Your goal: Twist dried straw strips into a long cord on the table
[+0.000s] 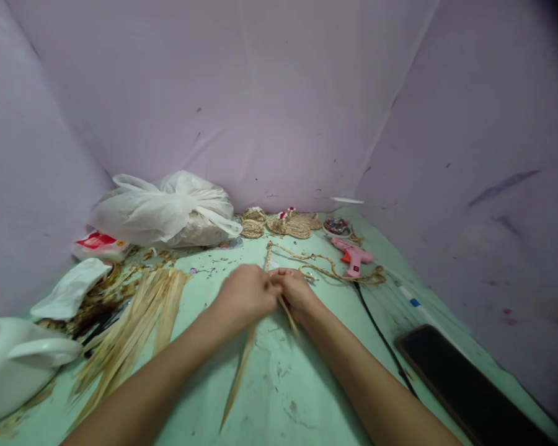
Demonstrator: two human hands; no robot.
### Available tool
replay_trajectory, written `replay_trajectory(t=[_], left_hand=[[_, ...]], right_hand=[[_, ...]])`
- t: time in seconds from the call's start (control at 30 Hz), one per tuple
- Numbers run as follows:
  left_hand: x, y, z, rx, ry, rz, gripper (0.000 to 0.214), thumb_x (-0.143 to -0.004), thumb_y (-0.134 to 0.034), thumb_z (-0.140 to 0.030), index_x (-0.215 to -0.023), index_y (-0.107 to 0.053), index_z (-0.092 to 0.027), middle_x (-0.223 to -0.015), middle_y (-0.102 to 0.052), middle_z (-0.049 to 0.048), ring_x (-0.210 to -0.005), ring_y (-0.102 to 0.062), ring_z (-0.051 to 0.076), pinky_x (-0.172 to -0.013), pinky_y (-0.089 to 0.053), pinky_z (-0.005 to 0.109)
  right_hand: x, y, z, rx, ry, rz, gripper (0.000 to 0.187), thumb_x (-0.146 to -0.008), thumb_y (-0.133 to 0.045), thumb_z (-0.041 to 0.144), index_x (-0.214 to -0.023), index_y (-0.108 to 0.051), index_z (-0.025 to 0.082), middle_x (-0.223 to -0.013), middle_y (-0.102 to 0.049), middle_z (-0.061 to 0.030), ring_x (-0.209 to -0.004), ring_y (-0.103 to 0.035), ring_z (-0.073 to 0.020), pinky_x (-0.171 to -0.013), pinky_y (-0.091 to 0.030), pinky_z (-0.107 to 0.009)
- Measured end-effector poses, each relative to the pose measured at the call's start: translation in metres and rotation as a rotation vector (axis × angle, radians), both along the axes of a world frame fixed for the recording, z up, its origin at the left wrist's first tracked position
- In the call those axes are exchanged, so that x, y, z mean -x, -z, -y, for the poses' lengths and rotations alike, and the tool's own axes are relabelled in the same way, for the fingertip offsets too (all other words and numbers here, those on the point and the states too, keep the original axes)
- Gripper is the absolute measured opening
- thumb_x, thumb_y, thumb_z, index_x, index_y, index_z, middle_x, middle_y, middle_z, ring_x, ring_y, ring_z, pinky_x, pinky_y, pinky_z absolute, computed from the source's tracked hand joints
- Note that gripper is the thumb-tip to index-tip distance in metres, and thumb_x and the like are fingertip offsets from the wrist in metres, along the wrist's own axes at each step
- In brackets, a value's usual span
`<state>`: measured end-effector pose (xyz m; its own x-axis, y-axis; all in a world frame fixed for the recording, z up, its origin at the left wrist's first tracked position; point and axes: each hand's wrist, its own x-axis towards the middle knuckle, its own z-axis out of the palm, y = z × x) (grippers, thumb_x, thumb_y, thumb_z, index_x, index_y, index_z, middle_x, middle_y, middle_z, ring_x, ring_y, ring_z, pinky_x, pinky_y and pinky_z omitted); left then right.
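Observation:
My left hand [248, 290] and my right hand [294, 290] meet at the middle of the table, both closed on the working end of a braid [329, 267] of dried plant fibre. The finished braid runs away from my fingers, bends at the far end and trails off to the right in loose loops. Below my left hand a loose fibre strip [240, 376] hangs toward me, and a shorter strip [288, 314] comes out under my right hand. My left hand is slightly blurred, and the exact crossing of the strips is hidden by my fingers.
Left: a bundle of dry strips [142, 328], a white jug [21, 365], a white plastic bag [172, 214]. Back: woven pieces [295, 225] and a small bowl of trinkets [337, 228]. Right: a pink glue gun [353, 255], its black cord [384, 337], and a dark phone [469, 387].

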<state>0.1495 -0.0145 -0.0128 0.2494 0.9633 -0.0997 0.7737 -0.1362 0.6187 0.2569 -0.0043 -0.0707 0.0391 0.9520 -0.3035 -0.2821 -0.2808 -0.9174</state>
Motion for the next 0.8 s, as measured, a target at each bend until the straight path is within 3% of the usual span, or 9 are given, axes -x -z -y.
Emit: replay_trajectory(t=[0.07, 0.13, 0.23, 0.37, 0.43, 0.53, 0.63, 0.73, 0.8], left_hand=[[0.008, -0.002, -0.014, -0.106, -0.132, 0.088, 0.02, -0.066, -0.051, -0.032, -0.059, -0.056, -0.014, -0.058, -0.056, 0.0051, -0.063, -0.053, 0.017, -0.058, -0.036, 0.025], [0.011, 0.003, -0.024, 0.083, -0.209, 0.304, 0.014, -0.067, -0.05, -0.027, -0.069, -0.055, -0.015, -0.057, -0.055, 0.003, -0.058, -0.053, 0.015, -0.055, -0.038, 0.024], [0.005, 0.017, -0.029, 0.498, -0.167, 0.636, 0.009, -0.07, -0.048, -0.023, -0.067, -0.049, -0.014, -0.054, -0.052, 0.001, -0.048, -0.05, 0.011, -0.049, -0.04, 0.023], [0.004, 0.031, -0.034, 0.707, -0.056, 0.708, 0.02, -0.073, -0.046, -0.028, -0.059, -0.045, -0.013, -0.048, -0.042, -0.0034, -0.031, -0.025, 0.002, -0.032, -0.021, 0.016], [0.009, 0.03, -0.036, 0.713, 0.02, 0.653, 0.021, -0.072, -0.049, -0.031, -0.062, -0.048, -0.013, -0.049, -0.041, -0.0047, -0.031, -0.018, 0.0, -0.031, -0.011, 0.015], [0.016, 0.027, -0.038, 0.69, 0.122, 0.58, 0.019, -0.068, -0.053, -0.032, -0.065, -0.053, -0.014, -0.05, -0.04, -0.0054, -0.032, -0.02, 0.001, -0.032, -0.011, 0.016], [0.014, 0.028, -0.037, 0.569, 0.054, 0.447, 0.015, -0.065, -0.05, -0.026, -0.056, -0.051, -0.014, -0.042, -0.037, -0.0057, -0.031, -0.02, 0.002, -0.033, -0.012, 0.019], [0.008, 0.035, -0.036, 0.338, -0.045, 0.312, 0.015, -0.06, -0.047, -0.017, -0.045, -0.045, -0.014, -0.036, -0.032, -0.0055, -0.033, -0.022, 0.004, -0.036, -0.014, 0.021], [0.005, 0.04, -0.036, 0.205, -0.033, 0.258, 0.014, -0.056, -0.046, -0.013, -0.042, -0.043, -0.014, -0.036, -0.03, -0.0054, -0.037, -0.023, 0.005, -0.038, -0.014, 0.021]], right_hand=[[0.0, 0.0, -0.001, 0.011, -0.027, 0.009, 0.007, -0.052, -0.053, 0.013, -0.046, -0.049, 0.014, -0.036, -0.044, 0.0047, -0.034, -0.034, -0.0045, -0.038, -0.024, -0.019], [0.0, -0.001, -0.002, 0.023, -0.052, -0.002, 0.009, -0.054, -0.053, 0.014, -0.046, -0.049, 0.014, -0.036, -0.046, 0.0035, -0.033, -0.036, -0.0054, -0.038, -0.025, -0.02], [0.001, -0.001, -0.002, 0.01, -0.095, -0.046, 0.011, -0.055, -0.051, 0.013, -0.045, -0.047, 0.015, -0.036, -0.048, 0.0018, -0.034, -0.04, -0.0075, -0.039, -0.029, -0.02], [-0.007, -0.001, -0.003, -0.046, -0.161, 0.001, 0.011, -0.057, -0.053, 0.015, -0.046, -0.049, 0.014, -0.038, -0.049, 0.0013, -0.036, -0.04, -0.0065, -0.04, -0.027, -0.019], [-0.013, 0.0, -0.004, -0.069, -0.235, 0.01, 0.008, -0.056, -0.057, 0.016, -0.051, -0.052, 0.013, -0.044, -0.053, 0.0006, -0.041, -0.045, -0.0072, -0.043, -0.03, -0.019], [-0.019, 0.003, -0.008, -0.113, -0.291, 0.1, 0.007, -0.057, -0.059, 0.018, -0.06, -0.055, 0.013, -0.049, -0.056, 0.0008, -0.046, -0.047, -0.0082, -0.048, -0.033, -0.02], [-0.019, 0.007, -0.01, -0.199, -0.262, 0.325, 0.003, -0.06, -0.055, 0.016, -0.062, -0.054, 0.014, -0.05, -0.055, 0.0017, -0.046, -0.045, -0.008, -0.048, -0.032, -0.02], [-0.016, 0.008, -0.008, -0.342, -0.204, 0.649, 0.004, -0.064, -0.052, 0.016, -0.061, -0.053, 0.015, -0.053, -0.055, 0.001, -0.05, -0.045, -0.0092, -0.049, -0.031, -0.02], [-0.015, 0.006, -0.004, -0.441, -0.166, 0.856, 0.006, -0.066, -0.05, 0.015, -0.062, -0.055, 0.016, -0.057, -0.057, -0.0004, -0.053, -0.046, -0.0101, -0.051, -0.031, -0.021]])
